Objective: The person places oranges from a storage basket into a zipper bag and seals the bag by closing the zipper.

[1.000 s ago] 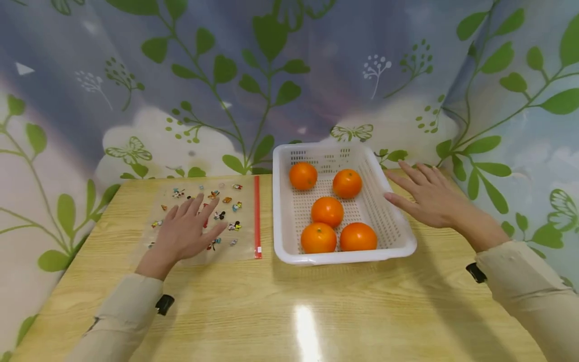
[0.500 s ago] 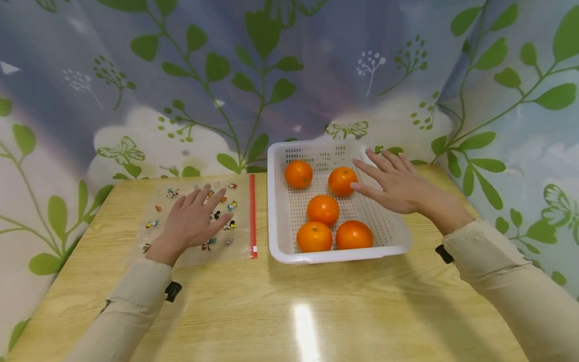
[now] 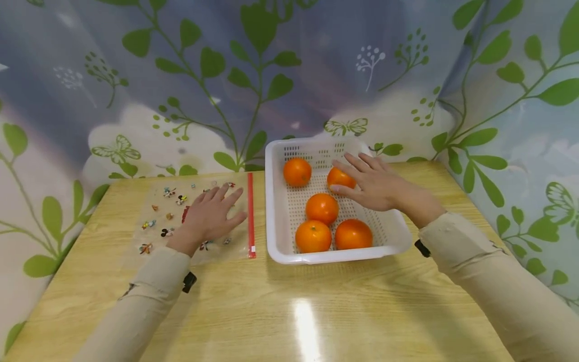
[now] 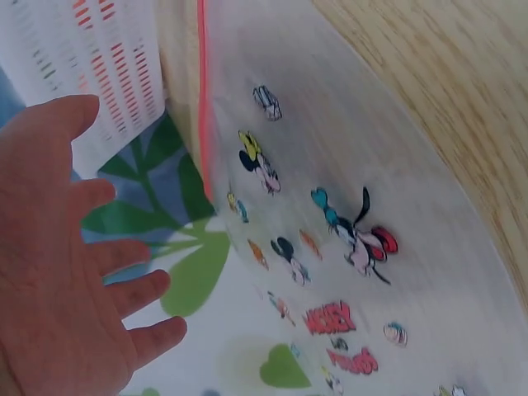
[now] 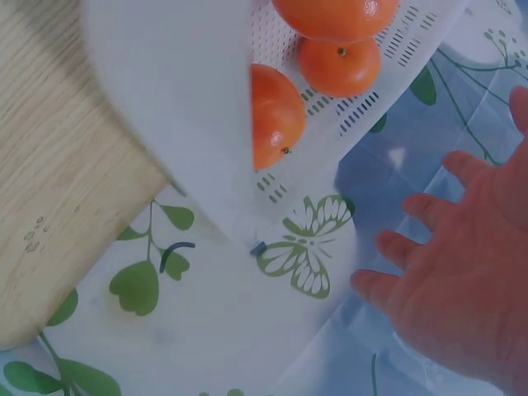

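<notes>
My left hand, palm down with fingers spread, hovers over a clear zip bag printed with small cartoon figures. A red zip strip runs along the bag's right edge. In the left wrist view the left hand holds nothing. My right hand stretches over the right side of a white plastic basket, fingers straight. It partly covers the back right orange. Several more oranges lie in the basket, among them a back left orange and a front right orange.
Everything rests on a light wooden table. A curtain with printed leaves and butterflies hangs behind it and along its sides. The basket stands close to the table's back edge, just right of the bag.
My right hand has moved left from beside the basket to over it. The left hand has shifted right across the bag. Bag, basket and oranges keep their places on the table.
</notes>
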`<state>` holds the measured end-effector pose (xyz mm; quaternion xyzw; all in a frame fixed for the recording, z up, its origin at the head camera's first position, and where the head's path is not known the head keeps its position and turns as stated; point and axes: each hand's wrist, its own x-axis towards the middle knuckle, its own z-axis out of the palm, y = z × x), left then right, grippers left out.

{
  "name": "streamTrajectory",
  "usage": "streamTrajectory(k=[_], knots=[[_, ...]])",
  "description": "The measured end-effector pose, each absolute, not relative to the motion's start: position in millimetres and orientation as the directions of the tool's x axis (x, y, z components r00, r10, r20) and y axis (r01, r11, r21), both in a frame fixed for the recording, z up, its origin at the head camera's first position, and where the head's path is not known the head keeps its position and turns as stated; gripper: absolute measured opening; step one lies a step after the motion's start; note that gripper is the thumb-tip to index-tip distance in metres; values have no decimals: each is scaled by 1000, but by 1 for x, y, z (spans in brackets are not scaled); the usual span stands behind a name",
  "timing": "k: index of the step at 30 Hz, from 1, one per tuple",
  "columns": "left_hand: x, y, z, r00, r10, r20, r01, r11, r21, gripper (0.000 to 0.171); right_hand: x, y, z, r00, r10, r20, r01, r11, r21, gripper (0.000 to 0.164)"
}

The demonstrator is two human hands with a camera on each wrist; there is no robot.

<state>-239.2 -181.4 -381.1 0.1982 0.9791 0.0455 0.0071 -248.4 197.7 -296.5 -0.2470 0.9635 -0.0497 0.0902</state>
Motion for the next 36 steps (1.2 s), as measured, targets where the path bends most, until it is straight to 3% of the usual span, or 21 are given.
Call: streamTrajectory(k=[10,25,36], knots=[[-244,-165,-389,-907,418,-45,416,908,46,68,-251,179,-297,-832,-513,-209,-501,858,-111,73],[-249,-153,-396,-924,366,-115,364,931,37,61,-252,163,-302,-793,-528,-304,-515,847,-127,73],[-254,-141,-400,-926,334,-179,325,943,78,43,-253,160,-302,-786,-536,-309,-531,841,-108,71]])
